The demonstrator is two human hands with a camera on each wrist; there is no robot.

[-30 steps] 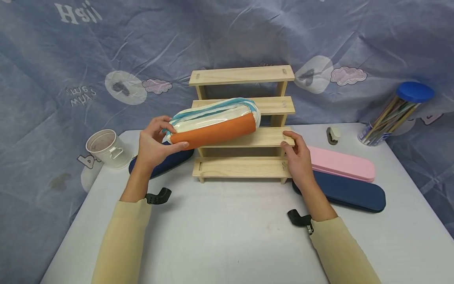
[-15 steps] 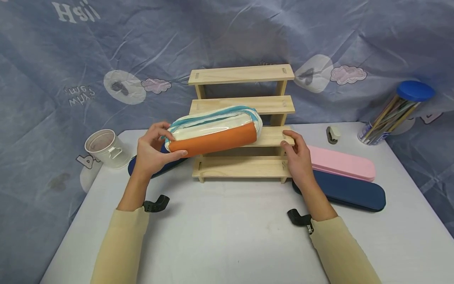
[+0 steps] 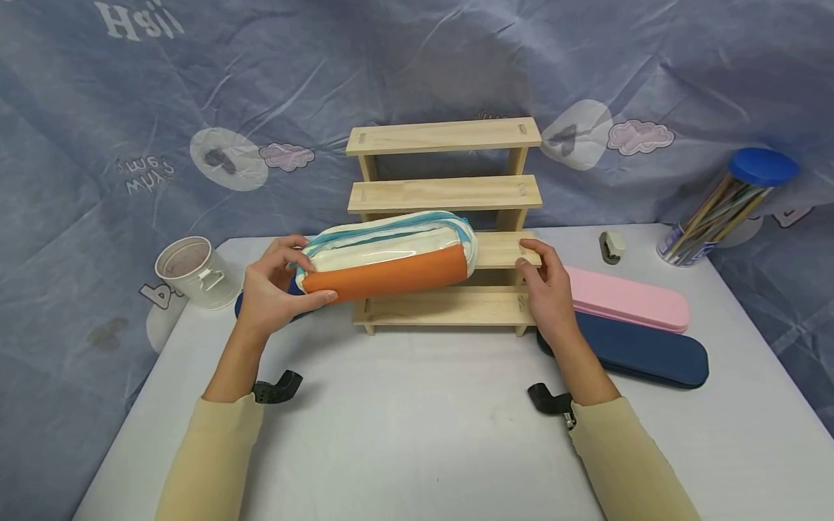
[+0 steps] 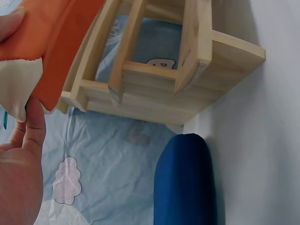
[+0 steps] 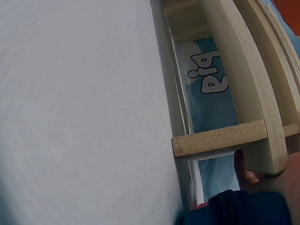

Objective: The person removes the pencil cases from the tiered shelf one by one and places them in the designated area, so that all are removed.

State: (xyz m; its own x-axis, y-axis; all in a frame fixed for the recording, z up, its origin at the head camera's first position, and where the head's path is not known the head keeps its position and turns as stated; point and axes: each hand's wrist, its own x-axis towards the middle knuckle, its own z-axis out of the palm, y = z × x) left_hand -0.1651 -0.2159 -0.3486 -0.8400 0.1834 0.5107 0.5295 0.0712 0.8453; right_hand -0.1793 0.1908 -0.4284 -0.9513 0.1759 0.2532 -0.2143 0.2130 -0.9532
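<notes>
My left hand [image 3: 263, 297] pinches the left end of a pencil case [image 3: 391, 275], orange below, cream and clear above, with a teal zip. The case is in the air before the lower tiers of a wooden step shelf [image 3: 443, 195], its right end slightly higher. In the left wrist view, thumb and fingers grip the orange pencil case [image 4: 56, 42] at its cream end. At the shelf's right side my right hand [image 3: 550, 297] holds the end of the second board from the bottom. The right wrist view shows the right hand [image 5: 281, 180] partly, behind the shelf [image 5: 253, 79].
Right of the shelf lie a pink case [image 3: 628, 300] and a navy case [image 3: 641, 351]. Behind them are a small stapler [image 3: 611, 248] and a blue-lidded jar of sticks [image 3: 726, 210]. A white cup [image 3: 198, 275] and another blue case [image 4: 185, 183] are at left.
My left hand has lowered the pencil case from in front of the upper middle boards towards the lower ones, drifting slightly left. The right hand keeps its place on the shelf.
</notes>
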